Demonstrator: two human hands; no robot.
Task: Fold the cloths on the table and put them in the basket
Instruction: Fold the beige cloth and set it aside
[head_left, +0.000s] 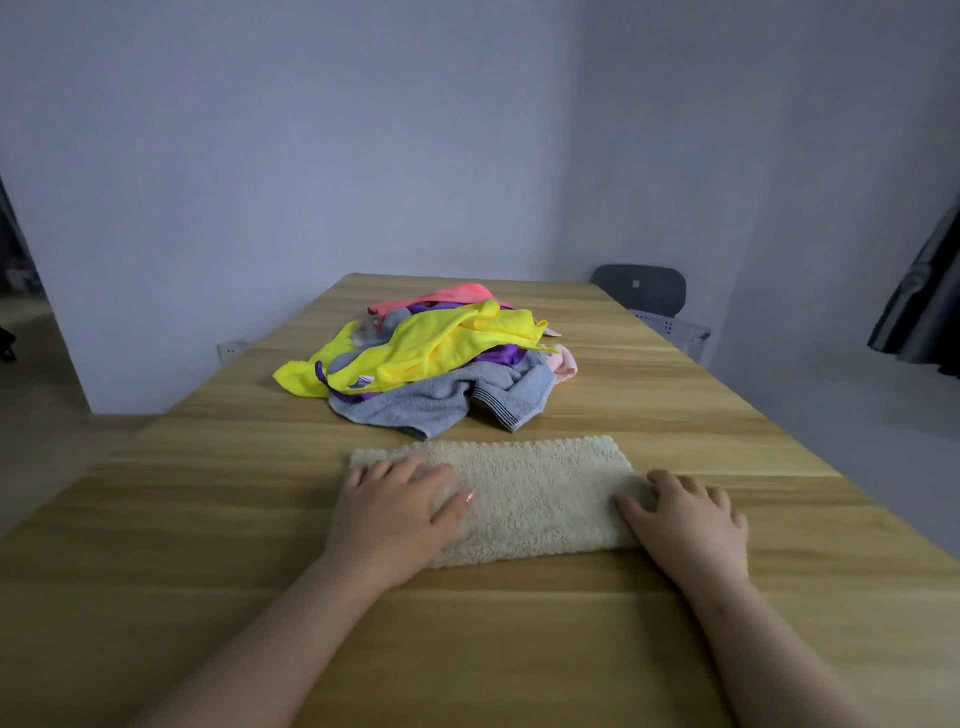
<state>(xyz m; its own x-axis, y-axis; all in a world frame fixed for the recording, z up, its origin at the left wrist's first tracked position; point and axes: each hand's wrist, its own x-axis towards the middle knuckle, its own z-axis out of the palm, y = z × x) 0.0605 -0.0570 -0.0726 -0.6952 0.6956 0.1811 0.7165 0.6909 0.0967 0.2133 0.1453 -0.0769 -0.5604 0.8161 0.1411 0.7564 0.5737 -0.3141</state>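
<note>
Pressing flat, gripping nothing: left hand (395, 512) and right hand (685, 525) each cover one end of the towel (540, 493), whose long axis runs hand to hand.

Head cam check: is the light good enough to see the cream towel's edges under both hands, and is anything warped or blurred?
Head view: dim, soft, bluish light, no glare; the cream towel stands out clearly against the table; only faint shadows beneath the left hand and right hand; the wide-angle lens bows the table's sides and stretches the forearms; the cloth pile looks slightly soft.
</note>
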